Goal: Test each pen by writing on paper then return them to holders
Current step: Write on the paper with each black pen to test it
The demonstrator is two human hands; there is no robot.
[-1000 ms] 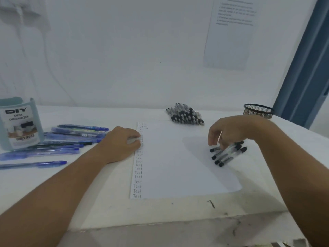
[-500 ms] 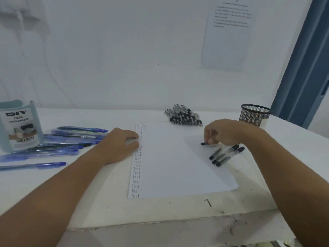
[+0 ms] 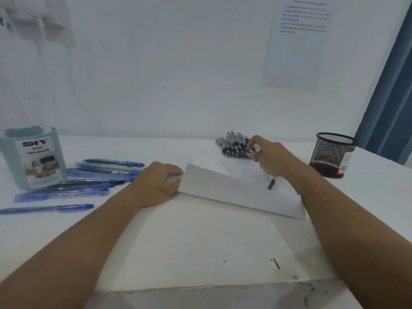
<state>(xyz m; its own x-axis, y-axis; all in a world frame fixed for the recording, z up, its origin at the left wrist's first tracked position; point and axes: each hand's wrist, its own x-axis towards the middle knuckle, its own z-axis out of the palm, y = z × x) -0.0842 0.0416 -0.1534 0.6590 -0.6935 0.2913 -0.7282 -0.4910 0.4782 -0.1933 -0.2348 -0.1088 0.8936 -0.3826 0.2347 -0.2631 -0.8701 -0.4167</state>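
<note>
The white sheet of paper (image 3: 234, 192) is lifted at its near edge and stands tilted up from the table. My left hand (image 3: 156, 184) grips its left edge. My right hand (image 3: 269, 157) is further back, at the pile of black pens (image 3: 231, 144), and pinches a clear-barrelled black pen between its fingertips. One loose black pen (image 3: 270, 184) lies on the raised sheet by my right wrist. A column of small written words shows at the sheet's far left corner. Several blue pens (image 3: 89, 179) lie on the table at the left.
A pale blue desk organizer (image 3: 31, 157) stands at the far left. A black mesh pen cup (image 3: 332, 157) stands at the right, near the blue door frame. The white wall behind carries a printed notice. The table's front edge is chipped.
My left hand has raised the near side of the sheet, which lay flat before. My right hand left the few pens on the sheet and moved back to the black pile with one pen.
</note>
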